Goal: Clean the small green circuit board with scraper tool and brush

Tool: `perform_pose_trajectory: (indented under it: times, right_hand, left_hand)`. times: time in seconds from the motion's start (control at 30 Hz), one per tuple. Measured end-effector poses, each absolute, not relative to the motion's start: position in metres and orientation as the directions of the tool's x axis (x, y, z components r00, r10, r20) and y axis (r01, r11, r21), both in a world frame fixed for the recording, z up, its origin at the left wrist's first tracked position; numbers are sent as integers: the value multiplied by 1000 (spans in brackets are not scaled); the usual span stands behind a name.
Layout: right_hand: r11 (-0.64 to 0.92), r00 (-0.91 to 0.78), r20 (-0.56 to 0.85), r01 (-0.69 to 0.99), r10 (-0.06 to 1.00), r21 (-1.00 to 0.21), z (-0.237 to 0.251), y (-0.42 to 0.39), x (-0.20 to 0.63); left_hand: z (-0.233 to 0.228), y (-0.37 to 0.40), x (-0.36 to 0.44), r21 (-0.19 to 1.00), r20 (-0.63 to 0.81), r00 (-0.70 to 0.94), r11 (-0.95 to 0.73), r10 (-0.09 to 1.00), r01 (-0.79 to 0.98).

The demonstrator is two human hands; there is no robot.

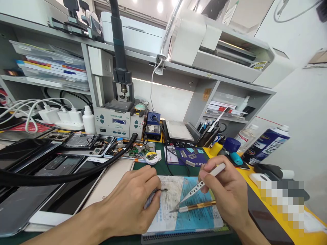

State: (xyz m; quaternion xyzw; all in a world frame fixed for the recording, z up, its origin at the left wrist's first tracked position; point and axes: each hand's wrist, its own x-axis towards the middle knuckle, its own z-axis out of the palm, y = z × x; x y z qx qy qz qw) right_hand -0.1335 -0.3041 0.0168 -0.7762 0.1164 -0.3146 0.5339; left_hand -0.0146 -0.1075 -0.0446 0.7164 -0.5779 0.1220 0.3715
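White tweezers [198, 187] are slanting from upper right to lower left, held by the right hand [227, 187], whose thumb and fingers are pinching them near the upper end. Their tips are pointing down over a worn booklet [201, 222]; whether they are meeting or touching the paper, one cannot tell. Up and left of those tips, a small dark part [165, 190] is jutting from the left hand [140, 197], its long axis running roughly sideways, toward the tweezers. Thumb and forefinger are apparently pressed together on it, so the left hand is lying nearer. Just beside the tips, a gold-handled knife [196, 206] is resting on the booklet, blade pointing left. Farther out, a white-framed phone [63, 200] is lying leftward and a grey control unit [119, 123] is standing behind.
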Motion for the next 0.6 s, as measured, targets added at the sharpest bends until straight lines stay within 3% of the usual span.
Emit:
perform_pose_trajectory:
  times: [0.23, 0.6]
  right_hand:
    - [-423, 835, 282, 66, -473, -904, 19, -296, -135]
    - [-491, 788, 355, 78, -503, -868, 17, -300, -132]
  left_hand:
    - [-43, -109, -14, 396, 607, 300, -47, -736, -917]
    - [-45, -108, -15, 395, 611, 302, -48, -732, -917]
